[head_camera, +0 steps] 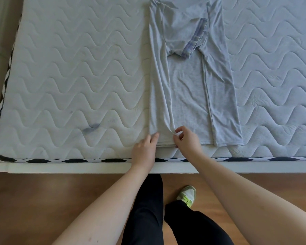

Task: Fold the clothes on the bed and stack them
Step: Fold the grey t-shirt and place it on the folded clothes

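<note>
A light grey T-shirt [187, 96] lies lengthwise on the quilted mattress [69, 76], hem toward me, both sides folded inward into a long strip. A sleeve with a plaid cuff [195, 38] lies folded across its upper part. My left hand [145, 149] rests with straight fingers on the hem's left corner. My right hand [186, 138] pinches the inner edge of the left folded flap near the hem, lifting a small ridge of cloth.
The mattress has a dark smudge [91, 129] left of the shirt. Its front edge with black-and-white piping [60, 160] sits on a white bed frame [60, 167]. Below is wooden floor [42, 200], my dark trousers and a white-green shoe [187, 195].
</note>
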`<state>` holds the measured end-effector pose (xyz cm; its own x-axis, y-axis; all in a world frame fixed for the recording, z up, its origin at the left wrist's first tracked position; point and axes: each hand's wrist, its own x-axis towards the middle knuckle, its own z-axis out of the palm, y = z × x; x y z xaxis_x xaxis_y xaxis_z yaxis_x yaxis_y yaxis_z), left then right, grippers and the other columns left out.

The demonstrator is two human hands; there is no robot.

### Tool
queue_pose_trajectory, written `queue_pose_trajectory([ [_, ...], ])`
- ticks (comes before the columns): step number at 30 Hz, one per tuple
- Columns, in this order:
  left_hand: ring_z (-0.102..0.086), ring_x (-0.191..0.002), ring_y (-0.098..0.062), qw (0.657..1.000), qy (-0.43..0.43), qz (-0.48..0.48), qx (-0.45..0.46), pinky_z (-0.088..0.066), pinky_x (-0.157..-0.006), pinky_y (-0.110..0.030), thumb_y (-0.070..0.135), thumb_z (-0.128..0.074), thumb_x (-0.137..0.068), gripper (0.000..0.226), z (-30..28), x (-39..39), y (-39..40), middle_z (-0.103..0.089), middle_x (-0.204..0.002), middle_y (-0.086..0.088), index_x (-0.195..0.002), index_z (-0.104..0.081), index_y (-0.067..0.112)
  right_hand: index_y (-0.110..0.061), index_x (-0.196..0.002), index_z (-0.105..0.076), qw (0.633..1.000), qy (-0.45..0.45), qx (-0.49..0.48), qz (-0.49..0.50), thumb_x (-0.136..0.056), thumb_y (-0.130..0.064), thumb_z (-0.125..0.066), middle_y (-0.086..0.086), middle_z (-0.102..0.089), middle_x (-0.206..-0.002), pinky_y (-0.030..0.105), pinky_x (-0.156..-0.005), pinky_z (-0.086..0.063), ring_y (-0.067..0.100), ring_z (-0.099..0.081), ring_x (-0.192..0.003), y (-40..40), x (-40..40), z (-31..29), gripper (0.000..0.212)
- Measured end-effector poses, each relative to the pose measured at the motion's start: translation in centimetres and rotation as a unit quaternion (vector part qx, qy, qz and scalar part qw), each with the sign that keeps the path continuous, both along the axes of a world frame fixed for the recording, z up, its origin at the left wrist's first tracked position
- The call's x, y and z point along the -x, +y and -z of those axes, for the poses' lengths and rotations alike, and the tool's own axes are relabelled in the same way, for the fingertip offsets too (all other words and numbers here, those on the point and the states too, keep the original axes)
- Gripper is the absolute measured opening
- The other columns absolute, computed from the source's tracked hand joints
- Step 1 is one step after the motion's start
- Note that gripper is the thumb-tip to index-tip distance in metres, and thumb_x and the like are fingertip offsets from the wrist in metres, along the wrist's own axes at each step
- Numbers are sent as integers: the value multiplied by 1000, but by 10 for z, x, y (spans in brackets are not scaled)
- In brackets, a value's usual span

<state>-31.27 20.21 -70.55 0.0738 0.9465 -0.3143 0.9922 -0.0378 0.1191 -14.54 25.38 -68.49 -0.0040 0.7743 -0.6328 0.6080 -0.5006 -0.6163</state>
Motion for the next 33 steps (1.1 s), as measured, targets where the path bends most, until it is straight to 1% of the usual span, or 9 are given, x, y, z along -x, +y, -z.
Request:
queue_pose_trajectory([
  [4, -59, -79, -26, 1000, -6, 10, 6, -45, -65, -35, 4, -58, -85, 68, 4, 5, 2, -54, -107, -5, -147, -39, 24, -12, -103, -57, 996, -18, 90, -20, -94, -18, -58, 4, -68, -82, 21, -49, -49, 6, -61, -50, 6, -3, 2, 10],
  [8, -59, -70, -28, 999, -23, 0, -26, -48, -57, -36, 16, -72, -75, 68, 9, 9, 2, -58, -90, -8, -138, -47, 18, -10, -86, -59, 992, -30, 118, -32, -89, -14, -59, 5, -67, -73, 26, -52, -53, 11, -62, -53, 16, -6, -1, 6],
  [15, -61, -70, -27, 999, -42, -4, -16, -48, -58, -36, 19, -69, -79, 67, 10, 6, 8, -65, -85, -7, -141, -44, 14, -16, -92, -53, 992, -60, 114, -12, -92, -29, -60, 2, -67, -78, 28, -56, -48, 18, -71, -77, 12, -32, -3, 14],
  [18, -62, -61, -25, 999, -32, 31, -19, -52, -53, -34, 9, -76, -67, 76, 14, 4, 12, -66, -79, -5, -138, -49, 15, -19, -94, -55, 988, -84, 118, -55, -90, -44, -63, 3, -70, -84, 32, -61, -52, 21, -68, -76, 14, -33, -3, 26],
  [21, -64, -68, -26, 998, -32, 45, -5, -53, -59, -35, 11, -71, -75, 78, 16, 5, 11, -68, -89, -6, -146, -40, 19, -19, -98, -57, 989, -122, 70, -56, -91, -56, -56, -2, -65, -85, 31, -61, -48, 14, -60, -71, 25, -25, -6, 38],
  [23, -64, -76, -25, 997, -42, 66, 2, -51, -65, -35, 24, -59, -86, 70, 16, 9, 10, -67, -92, -4, -151, -32, 21, -19, -107, -59, 993, -111, 24, -20, -96, -50, -51, -6, -62, -91, 28, -59, -45, 8, -56, -71, 37, -19, -7, 34],
  [27, -64, -67, -25, 992, -96, 75, -44, -48, -55, -31, 50, -41, -88, 53, 8, 24, 23, -67, -75, 0, -126, -61, 18, -18, -122, -60, 997, -64, -26, 22, -99, -32, -50, -4, -64, -106, 24, -62, -42, 12, -56, -86, 73, -4, -4, 28],
  [30, -65, -68, -28, 989, -128, 53, -60, -47, -53, -33, 43, -38, -92, 40, 7, 36, 46, -67, -79, -2, -103, -66, 17, -19, -129, -58, 997, -37, -37, 49, -98, -26, -49, -1, -66, -115, 29, -76, -47, 16, -60, -96, 104, 7, 0, 32],
  [33, -64, -77, -31, 989, -143, 21, -39, -47, -58, -36, 31, -47, -95, 24, 9, 47, 81, -66, -90, -4, -105, -63, 16, -19, -131, -56, 996, -12, -35, 77, -98, -22, -47, -2, -68, -109, 30, -72, -50, 18, -64, -90, 139, 20, 4, 34],
])
